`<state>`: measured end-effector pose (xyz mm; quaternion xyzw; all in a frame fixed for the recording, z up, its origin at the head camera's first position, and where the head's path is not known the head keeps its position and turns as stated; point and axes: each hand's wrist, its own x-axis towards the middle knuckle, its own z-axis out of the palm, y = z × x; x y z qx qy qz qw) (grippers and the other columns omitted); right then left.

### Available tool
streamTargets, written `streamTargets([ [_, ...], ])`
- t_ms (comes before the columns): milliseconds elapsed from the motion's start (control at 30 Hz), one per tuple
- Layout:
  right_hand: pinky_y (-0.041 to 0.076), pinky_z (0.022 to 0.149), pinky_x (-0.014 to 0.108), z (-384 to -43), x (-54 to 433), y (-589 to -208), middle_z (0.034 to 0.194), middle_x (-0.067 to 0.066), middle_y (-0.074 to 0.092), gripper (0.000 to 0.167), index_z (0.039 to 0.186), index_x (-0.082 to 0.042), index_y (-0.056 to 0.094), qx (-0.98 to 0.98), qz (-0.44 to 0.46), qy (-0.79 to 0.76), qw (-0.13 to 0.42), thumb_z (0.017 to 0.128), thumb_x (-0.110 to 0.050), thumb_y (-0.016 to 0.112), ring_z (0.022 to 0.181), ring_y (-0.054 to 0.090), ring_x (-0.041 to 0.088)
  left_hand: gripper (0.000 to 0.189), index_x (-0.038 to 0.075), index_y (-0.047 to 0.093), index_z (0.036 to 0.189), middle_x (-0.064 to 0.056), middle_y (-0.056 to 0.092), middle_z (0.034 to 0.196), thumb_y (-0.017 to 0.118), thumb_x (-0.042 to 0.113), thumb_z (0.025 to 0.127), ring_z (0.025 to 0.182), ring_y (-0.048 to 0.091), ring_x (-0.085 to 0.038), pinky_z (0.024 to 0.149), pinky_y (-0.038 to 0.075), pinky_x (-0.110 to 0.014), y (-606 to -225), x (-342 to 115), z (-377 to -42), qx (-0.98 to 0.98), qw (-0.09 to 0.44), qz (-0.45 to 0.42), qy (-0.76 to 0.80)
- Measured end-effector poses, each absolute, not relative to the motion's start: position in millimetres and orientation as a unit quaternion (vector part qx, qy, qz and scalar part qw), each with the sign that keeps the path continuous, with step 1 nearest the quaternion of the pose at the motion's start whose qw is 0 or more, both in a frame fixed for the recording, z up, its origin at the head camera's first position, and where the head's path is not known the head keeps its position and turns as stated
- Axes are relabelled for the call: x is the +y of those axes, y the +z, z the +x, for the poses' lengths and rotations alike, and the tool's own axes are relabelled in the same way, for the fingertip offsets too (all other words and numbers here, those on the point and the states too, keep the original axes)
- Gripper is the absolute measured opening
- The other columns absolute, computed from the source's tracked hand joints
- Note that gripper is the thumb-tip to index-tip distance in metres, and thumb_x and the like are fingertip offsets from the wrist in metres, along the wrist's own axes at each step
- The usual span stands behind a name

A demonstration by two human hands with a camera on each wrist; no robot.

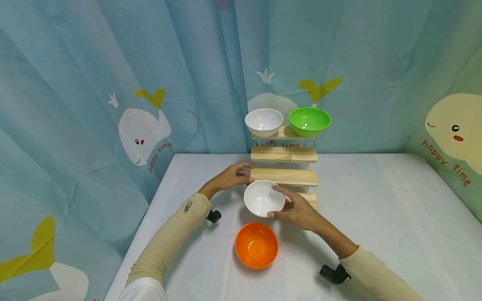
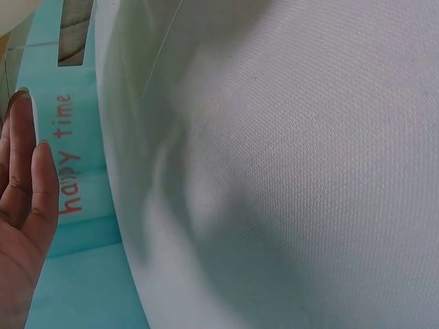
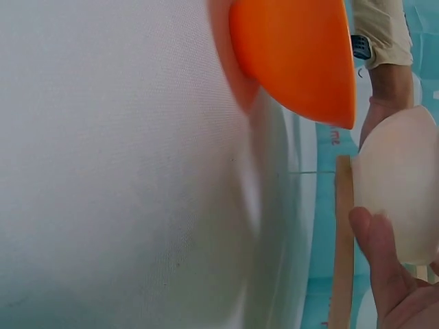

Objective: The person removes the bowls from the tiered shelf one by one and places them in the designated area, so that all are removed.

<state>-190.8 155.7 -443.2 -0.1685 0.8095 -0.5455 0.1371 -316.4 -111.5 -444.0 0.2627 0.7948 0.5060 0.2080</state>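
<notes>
My right hand (image 1: 301,211) grips a white bowl (image 1: 260,200) by its right side, fingers at the rim and thumb toward the near side. In the right wrist view this bowl (image 3: 398,185) is tilted in front of a wooden slat. At the left edge of the stepped wooden rack (image 1: 284,177) is my left hand (image 1: 233,177), its fingertips close to a slat and to the bowl's rim. The left wrist view shows the left hand (image 2: 27,192) with fingers loosely extended. An orange bowl (image 1: 257,246) stands upright on the table, nearer to me than the held bowl.
On the rack's top slat sit another white bowl (image 1: 264,122) at left and a green bowl (image 1: 310,121) at right. The white tabletop (image 1: 376,209) spreads around the rack. Blue printed curtains (image 1: 211,83) hang behind and at the sides.
</notes>
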Motion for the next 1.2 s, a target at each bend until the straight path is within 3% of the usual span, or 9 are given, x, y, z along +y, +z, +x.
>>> streamTargets([
  [300, 0.059, 0.072, 0.041, -193, 152, -446, 0.154, 0.023, 0.039, 0.097, 0.157, -0.014, 0.032, 0.801, -0.162, -0.556, 0.153, 0.079, -0.029, 0.087, 0.112, 0.067, 0.035, 0.055, 0.006, 0.044, 0.148, -0.016, 0.071, 0.105, 0.066, 0.018, 0.099, 0.094, 0.072, -0.022, 0.1, 0.051, -0.054, -444, -112, -317, 0.791, 0.212, 0.26, 0.513],
  [533, 0.059, 0.072, 0.037, -192, 152, -445, 0.149, 0.025, 0.045, 0.098, 0.157, -0.014, 0.032, 0.797, -0.16, -0.56, 0.157, 0.078, -0.027, 0.088, 0.109, 0.069, 0.031, 0.056, 0.005, 0.044, 0.149, -0.015, 0.072, 0.106, 0.066, 0.018, 0.099, 0.094, 0.071, -0.021, 0.098, 0.052, -0.053, -446, -112, -317, 0.792, 0.211, 0.259, 0.511],
  [767, 0.06, 0.077, 0.035, -192, 153, -446, 0.153, 0.024, 0.04, 0.096, 0.157, -0.012, 0.033, 0.795, -0.171, -0.562, 0.151, 0.079, -0.025, 0.088, 0.11, 0.068, 0.033, 0.058, 0.003, 0.042, 0.15, -0.015, 0.072, 0.107, 0.066, 0.02, 0.099, 0.092, 0.071, -0.018, 0.096, 0.053, -0.053, -447, -111, -317, 0.793, 0.208, 0.263, 0.508],
  [867, 0.06, 0.078, 0.034, -192, 155, -446, 0.153, 0.023, 0.039, 0.096, 0.157, -0.012, 0.033, 0.793, -0.175, -0.564, 0.15, 0.079, -0.025, 0.088, 0.111, 0.068, 0.034, 0.057, 0.005, 0.044, 0.149, -0.015, 0.072, 0.106, 0.066, 0.02, 0.099, 0.093, 0.072, -0.022, 0.096, 0.053, -0.052, -446, -112, -317, 0.792, 0.21, 0.262, 0.51],
  [1067, 0.059, 0.078, 0.032, -191, 160, -447, 0.154, 0.024, 0.039, 0.094, 0.156, -0.013, 0.035, 0.795, -0.183, -0.561, 0.142, 0.079, -0.025, 0.088, 0.111, 0.068, 0.033, 0.055, 0.009, 0.046, 0.147, -0.016, 0.071, 0.106, 0.068, 0.02, 0.098, 0.106, 0.067, -0.042, 0.1, 0.051, -0.055, -447, -112, -318, 0.787, 0.216, 0.257, 0.518],
  [1200, 0.059, 0.079, 0.032, -189, 166, -446, 0.152, 0.024, 0.041, 0.092, 0.156, -0.016, 0.036, 0.799, -0.179, -0.557, 0.139, 0.08, -0.026, 0.087, 0.113, 0.067, 0.033, 0.055, 0.01, 0.046, 0.147, -0.016, 0.071, 0.107, 0.068, 0.022, 0.098, 0.109, 0.065, -0.043, 0.099, 0.051, -0.055, -447, -112, -318, 0.79, 0.215, 0.254, 0.515],
])
